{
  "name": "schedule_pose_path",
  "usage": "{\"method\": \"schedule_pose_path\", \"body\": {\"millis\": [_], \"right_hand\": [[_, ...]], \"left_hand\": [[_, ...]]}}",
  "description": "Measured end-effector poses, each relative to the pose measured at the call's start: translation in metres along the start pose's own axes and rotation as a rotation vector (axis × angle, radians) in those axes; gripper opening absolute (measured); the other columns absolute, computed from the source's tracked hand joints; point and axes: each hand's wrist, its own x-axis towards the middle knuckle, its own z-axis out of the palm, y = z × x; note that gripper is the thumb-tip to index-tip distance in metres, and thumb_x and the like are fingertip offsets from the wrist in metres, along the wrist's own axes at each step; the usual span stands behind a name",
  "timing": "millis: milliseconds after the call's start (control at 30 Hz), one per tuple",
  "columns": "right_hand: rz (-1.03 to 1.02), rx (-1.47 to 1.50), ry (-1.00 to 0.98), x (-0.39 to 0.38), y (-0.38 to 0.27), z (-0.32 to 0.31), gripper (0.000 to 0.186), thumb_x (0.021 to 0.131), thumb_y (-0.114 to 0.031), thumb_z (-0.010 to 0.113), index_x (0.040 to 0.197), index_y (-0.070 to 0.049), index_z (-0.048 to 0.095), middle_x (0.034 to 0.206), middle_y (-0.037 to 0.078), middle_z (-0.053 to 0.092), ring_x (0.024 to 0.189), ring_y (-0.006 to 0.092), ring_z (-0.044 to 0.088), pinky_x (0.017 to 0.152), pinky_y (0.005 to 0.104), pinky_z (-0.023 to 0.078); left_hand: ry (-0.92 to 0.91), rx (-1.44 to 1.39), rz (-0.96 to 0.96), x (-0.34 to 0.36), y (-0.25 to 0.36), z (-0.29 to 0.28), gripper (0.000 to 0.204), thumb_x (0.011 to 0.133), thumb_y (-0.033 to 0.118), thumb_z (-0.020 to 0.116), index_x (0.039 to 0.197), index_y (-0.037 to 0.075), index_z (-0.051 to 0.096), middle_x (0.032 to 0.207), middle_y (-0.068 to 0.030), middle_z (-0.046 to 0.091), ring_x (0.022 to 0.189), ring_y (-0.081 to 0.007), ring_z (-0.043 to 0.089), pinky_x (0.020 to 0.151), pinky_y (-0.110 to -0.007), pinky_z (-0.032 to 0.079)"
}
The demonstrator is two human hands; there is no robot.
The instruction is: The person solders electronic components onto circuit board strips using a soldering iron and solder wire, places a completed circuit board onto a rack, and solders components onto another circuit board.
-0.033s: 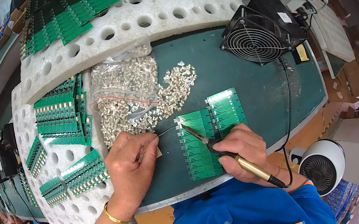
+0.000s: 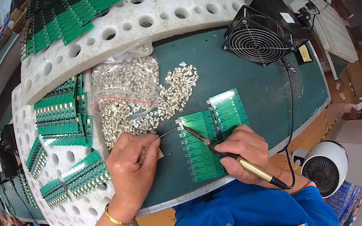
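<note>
My right hand [image 2: 245,154] is closed around the handle of a soldering iron [image 2: 253,168], its tip down at the left edge of a green circuit board panel [image 2: 201,150], near the top. My left hand [image 2: 134,160] pinches a thin strand of solder wire [image 2: 168,132] that reaches to that same edge. Small pins stick out along the panel's left side. Against its upper right lies a second green circuit board panel [image 2: 229,107]. Beyond my left hand, small white connectors [image 2: 179,89] spill in a loose pile from a clear plastic bag [image 2: 126,81].
White foam slabs with round holes [image 2: 126,20] carry green boards at the back and left. A black fan [image 2: 257,39] stands at the back right, its cable trailing along the table's right side. A white fan [image 2: 324,168] is at lower right. Another person sits at lower left.
</note>
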Motion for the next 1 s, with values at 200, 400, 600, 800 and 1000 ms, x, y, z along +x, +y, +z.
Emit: {"method": "schedule_pose_path", "body": {"millis": [200,400,600,800,1000], "right_hand": [[0.006,0.005,-0.015,-0.001,0.0006,0.0003,0.023,0.082,-0.019,0.074,0.095,0.0,0.069,0.074,0.01,0.063,0.062,0.025,0.057,0.06,0.0347,0.045],[-0.001,0.011,-0.01,0.0007,0.0019,0.0011,0.023,0.082,-0.018,0.074,0.095,0.0,0.069,0.074,0.01,0.063,0.062,0.025,0.057,0.061,0.0348,0.046],[-0.019,-0.003,-0.004,0.0023,0.0014,0.0019,0.023,0.077,-0.014,0.076,0.095,-0.002,0.07,0.072,0.008,0.061,0.06,0.0241,0.057,0.061,0.034,0.046],[-0.026,-0.007,-0.008,-0.0004,0.0037,0.0014,0.024,0.08,-0.019,0.077,0.094,-0.001,0.07,0.072,0.008,0.061,0.06,0.0241,0.057,0.061,0.0343,0.046],[-0.034,-0.018,-0.005,-0.0013,0.0026,0.0023,0.025,0.082,-0.023,0.076,0.094,-0.002,0.07,0.071,0.007,0.061,0.059,0.0234,0.057,0.06,0.0342,0.046]], "left_hand": [[0.001,-0.015,0.022,-0.0014,-0.0034,0.0034,0.014,0.077,-0.004,0.076,0.088,0.003,0.073,0.069,-0.0021,0.053,0.056,-0.0091,0.047,0.05,-0.024,0.037],[0.0,-0.005,0.024,-0.0021,-0.0023,0.0032,0.014,0.077,-0.004,0.076,0.089,0.003,0.073,0.069,-0.0028,0.054,0.056,-0.0094,0.048,0.05,-0.024,0.038],[0.005,0.002,0.031,-0.0024,-0.0007,0.0034,0.013,0.077,-0.004,0.076,0.088,0.002,0.073,0.069,-0.0033,0.055,0.056,-0.0097,0.049,0.05,-0.025,0.038],[0.006,0.015,0.032,-0.0009,-0.0003,0.0059,0.013,0.077,-0.004,0.076,0.088,0.002,0.073,0.07,-0.0039,0.056,0.056,-0.0108,0.049,0.05,-0.025,0.039],[0.003,0.018,0.038,-0.001,0.001,0.0059,0.014,0.076,-0.005,0.077,0.088,0.003,0.073,0.07,-0.0038,0.055,0.056,-0.0113,0.049,0.05,-0.025,0.038]]}}
